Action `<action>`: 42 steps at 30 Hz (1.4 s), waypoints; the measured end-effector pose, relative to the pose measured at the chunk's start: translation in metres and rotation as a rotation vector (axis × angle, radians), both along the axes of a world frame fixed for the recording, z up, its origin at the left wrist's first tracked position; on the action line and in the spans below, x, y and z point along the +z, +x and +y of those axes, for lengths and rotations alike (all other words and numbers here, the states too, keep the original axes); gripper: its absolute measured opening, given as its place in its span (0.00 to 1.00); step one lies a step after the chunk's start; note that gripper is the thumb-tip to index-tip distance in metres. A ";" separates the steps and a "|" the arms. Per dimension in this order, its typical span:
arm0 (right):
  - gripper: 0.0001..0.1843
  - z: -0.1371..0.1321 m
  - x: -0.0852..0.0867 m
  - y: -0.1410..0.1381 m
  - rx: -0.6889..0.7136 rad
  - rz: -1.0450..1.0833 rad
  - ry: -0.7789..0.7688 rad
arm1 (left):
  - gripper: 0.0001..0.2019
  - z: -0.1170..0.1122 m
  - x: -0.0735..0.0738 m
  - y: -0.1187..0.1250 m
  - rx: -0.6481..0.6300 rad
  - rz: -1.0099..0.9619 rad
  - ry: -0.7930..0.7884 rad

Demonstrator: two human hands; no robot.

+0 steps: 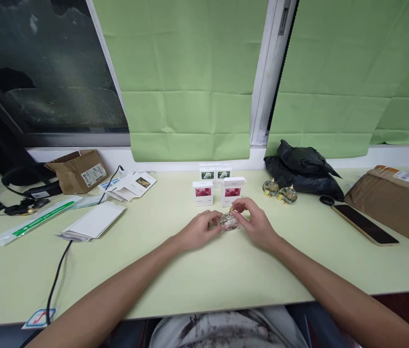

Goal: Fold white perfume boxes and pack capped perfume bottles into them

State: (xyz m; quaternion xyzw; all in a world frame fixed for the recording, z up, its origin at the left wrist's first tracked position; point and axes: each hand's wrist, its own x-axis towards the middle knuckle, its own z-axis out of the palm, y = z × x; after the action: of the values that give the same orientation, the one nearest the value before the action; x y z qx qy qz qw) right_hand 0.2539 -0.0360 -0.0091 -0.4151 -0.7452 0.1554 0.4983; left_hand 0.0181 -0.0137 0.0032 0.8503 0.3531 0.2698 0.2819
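Observation:
A small, round clear glass bottle [229, 222] with a gold neck sits on the table in front of me. My left hand [202, 228] grips its left side between curled fingers and thumb. At the gold top, my right hand [253, 220] has its fingers and thumb pinched, partly hiding the neck. Just behind my hands stand two white boxes with pink flower pictures, the left box [203, 194] and the right box [231, 188]. Farther back are white boxes [215, 170] with white flower pictures. Two more round bottles with gold tops [287, 194] stand to the right.
Black plastic packages [306, 169], a phone [366, 224] and a brown parcel [393, 203] lie at the right. On the left are an open cardboard box [77, 171], flattened white cartons [94, 221], a green-striped plastic sleeve [41, 222] and a black cable [57, 275].

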 end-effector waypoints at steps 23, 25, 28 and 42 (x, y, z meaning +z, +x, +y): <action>0.10 0.005 0.006 0.006 0.040 -0.069 -0.106 | 0.18 0.004 -0.001 -0.005 0.112 -0.111 -0.001; 0.10 0.005 0.005 0.005 0.021 -0.099 -0.092 | 0.17 0.004 -0.001 -0.005 0.121 -0.093 0.008; 0.10 0.004 0.005 0.005 -0.005 -0.157 -0.068 | 0.16 0.003 -0.001 -0.005 0.130 -0.080 0.033; 0.18 0.024 -0.005 0.035 -0.521 -0.568 0.013 | 0.20 0.018 -0.014 -0.005 0.078 -0.377 -0.211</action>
State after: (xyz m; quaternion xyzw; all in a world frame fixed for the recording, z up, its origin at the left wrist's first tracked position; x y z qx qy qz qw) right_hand 0.2887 -0.0122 -0.0146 -0.6139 -0.7242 -0.1022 0.2971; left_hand 0.0130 0.0046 -0.0105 0.7362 0.3533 0.3962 0.4198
